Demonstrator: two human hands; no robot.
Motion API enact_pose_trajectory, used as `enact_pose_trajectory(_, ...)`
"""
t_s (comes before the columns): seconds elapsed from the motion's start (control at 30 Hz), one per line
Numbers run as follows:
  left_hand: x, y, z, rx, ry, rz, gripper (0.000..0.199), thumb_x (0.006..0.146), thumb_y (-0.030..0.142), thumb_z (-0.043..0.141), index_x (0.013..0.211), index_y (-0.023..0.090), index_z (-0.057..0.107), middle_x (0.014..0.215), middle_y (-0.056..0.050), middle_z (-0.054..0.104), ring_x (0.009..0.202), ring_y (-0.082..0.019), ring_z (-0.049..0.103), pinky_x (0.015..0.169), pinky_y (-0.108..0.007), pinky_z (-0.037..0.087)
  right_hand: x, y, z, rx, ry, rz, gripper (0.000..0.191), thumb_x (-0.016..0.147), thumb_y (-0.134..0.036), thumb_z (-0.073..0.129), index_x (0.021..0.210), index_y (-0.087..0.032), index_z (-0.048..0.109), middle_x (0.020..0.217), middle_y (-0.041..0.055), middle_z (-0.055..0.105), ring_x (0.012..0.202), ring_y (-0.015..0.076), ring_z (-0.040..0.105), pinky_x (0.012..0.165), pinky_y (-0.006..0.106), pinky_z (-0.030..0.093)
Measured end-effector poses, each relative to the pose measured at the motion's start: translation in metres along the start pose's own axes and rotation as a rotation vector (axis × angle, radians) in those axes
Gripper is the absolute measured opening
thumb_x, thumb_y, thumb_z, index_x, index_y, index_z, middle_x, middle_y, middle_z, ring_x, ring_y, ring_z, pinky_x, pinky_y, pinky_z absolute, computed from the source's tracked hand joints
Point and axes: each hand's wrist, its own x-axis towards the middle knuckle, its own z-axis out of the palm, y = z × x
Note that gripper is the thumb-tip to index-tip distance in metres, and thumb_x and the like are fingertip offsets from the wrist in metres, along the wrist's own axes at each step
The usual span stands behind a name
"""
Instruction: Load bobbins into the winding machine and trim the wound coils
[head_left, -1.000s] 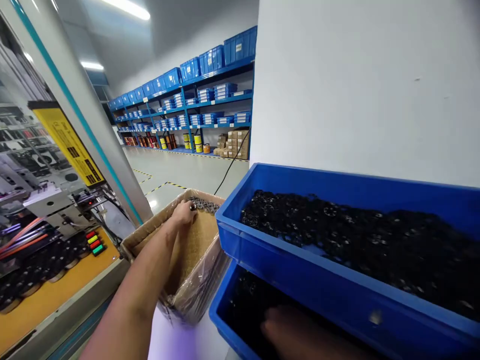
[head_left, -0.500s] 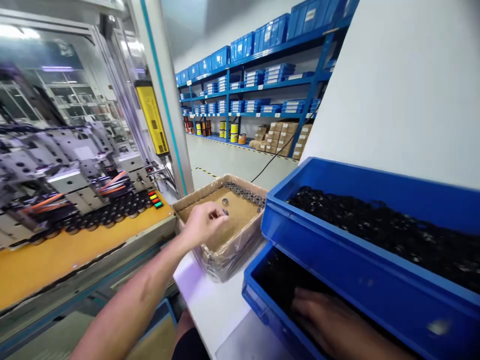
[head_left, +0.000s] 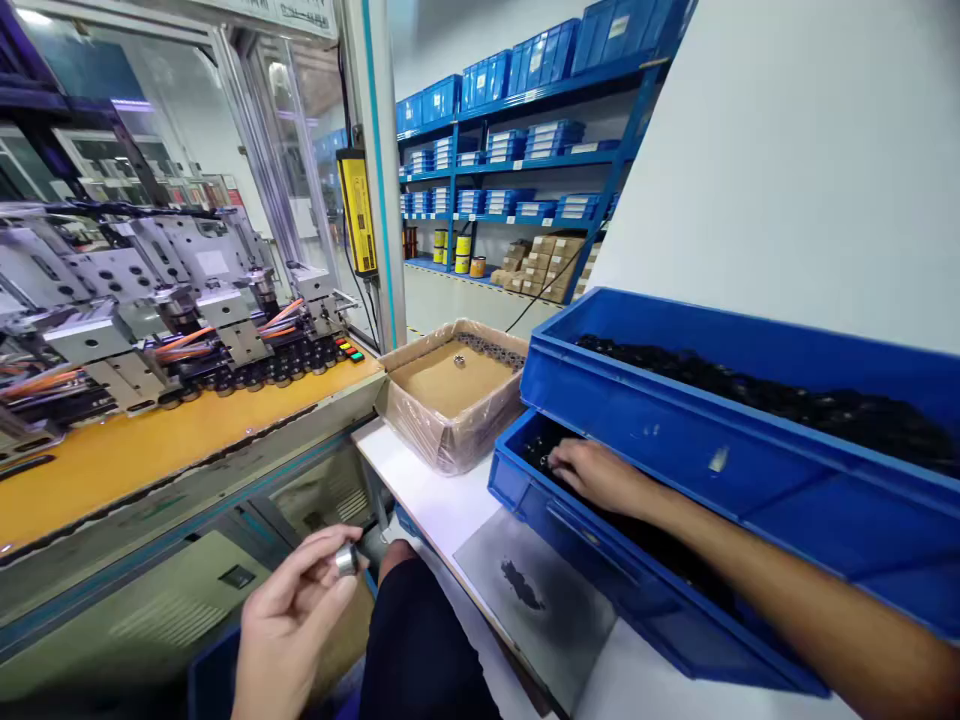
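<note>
Metal ring [head_left: 346, 559], lower left, is sitting pinched in the left hand [head_left: 289, 607]; light pressure should be sufficing. Right hand [head_left: 604, 475] is resting inside the lower bin [head_left: 630, 585], grip unclear.

The view is taken from 1 camera worn on the person's head, facing forward and down over the dark-clothed leg [head_left: 424, 650]. The left hand [head_left: 289, 620] is near the lens. The film-wrapped carton [head_left: 450, 440] sits at middle range; the blue storage rack [head_left: 555, 162] is farthest. The wide field spans from the automated assembly machine [head_left: 225, 310], left, to the 2 blue plastic bins [head_left: 645, 425], right.
</note>
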Motion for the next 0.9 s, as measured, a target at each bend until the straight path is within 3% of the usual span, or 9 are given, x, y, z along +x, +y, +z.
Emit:
enact_pose_trajectory(0.07,-0.004,-0.001,0.001,-0.056,-0.034,-0.004,0.032,0.075,0.036,0.082,0.102,0.02,0.076,0.106,-0.009,0.077,0.081,-0.017,0.073,0.082,-0.026,0.061,0.006,-0.019,-0.015,0.01,0.119,-0.07,0.017,0.085,-0.014,0.054,0.079,-0.013,0.07,0.084,0.0123,0.068,0.081,0.023,0.064,0.079,0.035,0.051)
enact_pose_trajectory(0.17,0.001,0.006,0.007,-0.063,-0.126,0.096,0.026,0.075,0.027,0.081,0.1,0.022,0.077,0.107,-0.008,0.078,0.081,-0.017,0.075,0.078,-0.023,0.062,0.008,-0.065,-0.027,0.062,0.267,-0.251,0.018,0.093,-0.022,0.054,0.098,-0.015,0.07,0.102,0.0125,0.066,0.096,0.0211,0.063,0.089,0.034,0.051)
enact_pose_trajectory(0.3,0.005,0.016,0.018,-0.127,-0.223,0.188,0.01,0.075,0.02,0.08,0.084,0.023,0.077,0.108,-0.006,0.078,0.08,-0.017,0.077,0.073,-0.022,0.063,-0.01,-0.13,-0.011,0.214,0.476,-0.651,0.016,0.096,-0.022,0.054,0.098,-0.014,0.068,0.094,0.0092,0.065,0.085,0.014,0.062,0.075,0.024,0.054)
enact_pose_trajectory(0.4,0.002,0.015,0.027,-0.093,-0.215,0.177,0.019,0.072,0.02,0.082,0.09,0.024,0.078,0.099,-0.005,0.08,0.081,-0.017,0.077,0.076,-0.019,0.061,-0.028,-0.156,0.007,0.337,0.643,-0.9,0.014,0.097,-0.018,0.054,0.093,-0.011,0.066,0.086,0.008,0.065,0.073,0.011,0.06,0.064,0.02,0.052)
enact_pose_trajectory(0.5,0.001,0.013,0.034,0.004,-0.207,0.206,0.031,0.069,0.02,0.084,0.099,0.025,0.078,0.099,-0.006,0.081,0.089,-0.019,0.077,0.082,-0.021,0.061,-0.036,-0.161,0.015,0.391,0.671,-0.917,0.016,0.096,-0.019,0.056,0.088,-0.01,0.066,0.083,0.0073,0.065,0.067,0.0096,0.058,0.062,0.019,0.051)
enact_pose_trajectory(0.6,0.005,0.013,0.039,0.084,-0.266,0.279,0.025,0.07,0.017,0.082,0.094,0.024,0.079,0.099,-0.005,0.082,0.091,-0.021,0.078,0.079,-0.022,0.062,-0.033,-0.156,0.016,0.442,0.734,-0.919,0.021,0.097,-0.021,0.056,0.084,-0.009,0.068,0.082,0.0075,0.065,0.067,0.0093,0.059,0.062,0.018,0.051)
enact_pose_trajectory(0.73,0.011,0.014,0.046,0.088,-0.304,0.279,0.022,0.071,0.015,0.081,0.091,0.024,0.078,0.105,-0.005,0.081,0.092,-0.02,0.077,0.076,-0.02,0.062,-0.026,-0.15,0.018,0.452,0.807,-0.904,0.023,0.098,-0.022,0.056,0.084,-0.009,0.069,0.083,0.0074,0.067,0.071,0.0093,0.062,0.066,0.018,0.053)
enact_pose_trajectory(0.9,0.009,0.011,0.052,0.166,-0.242,0.204,0.03,0.066,0.022,0.086,0.095,0.022,0.079,0.087,-0.004,0.082,0.066,-0.013,0.075,0.063,-0.014,0.06,-0.027,-0.151,0.02,0.47,0.821,-0.87,0.021,0.096,-0.017,0.055,0.082,-0.01,0.068,0.081,0.0066,0.067,0.073,0.0097,0.064,0.068,0.018,0.053)
